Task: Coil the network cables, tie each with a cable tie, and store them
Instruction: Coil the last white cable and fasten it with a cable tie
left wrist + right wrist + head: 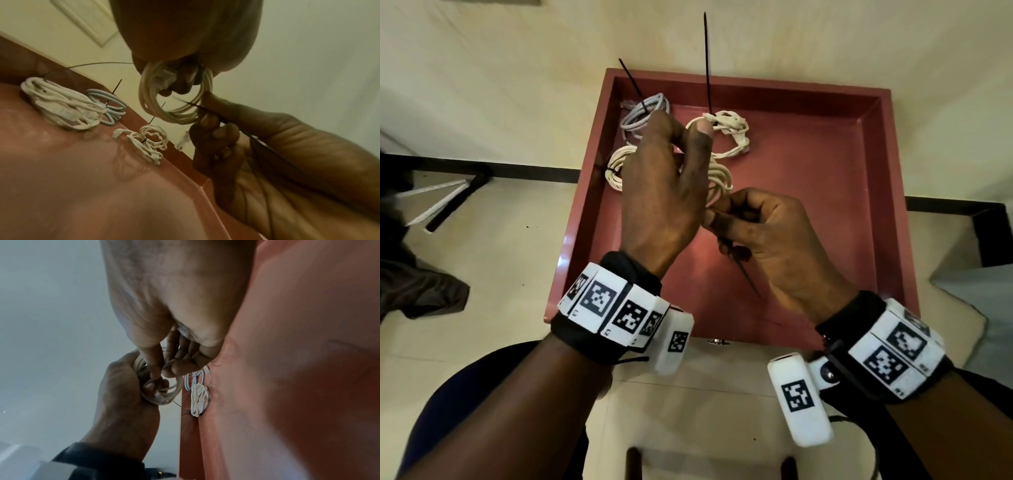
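Observation:
A red tray (893,178) holds three tied coils: a grey one (643,114), a white flat one (727,133) and a cream one (616,169). Above the tray my left hand (662,192) grips a fourth, cream cable coil (719,180); in the left wrist view this coil (174,105) hangs from the curled fingers. My right hand (717,219) pinches a thin black cable tie (748,279) right beside that coil, and the tie's tail sticks out below the palm. In the left wrist view the cable tie (205,108) crosses the coil's strands. The tie's head is hidden.
Long black tie tails (707,65) stand up from the stored coils at the tray's far left. The tray's right half (808,171) is bare. A blue seat (465,394) lies below my left arm, and dark cloth (421,291) is on the floor at left.

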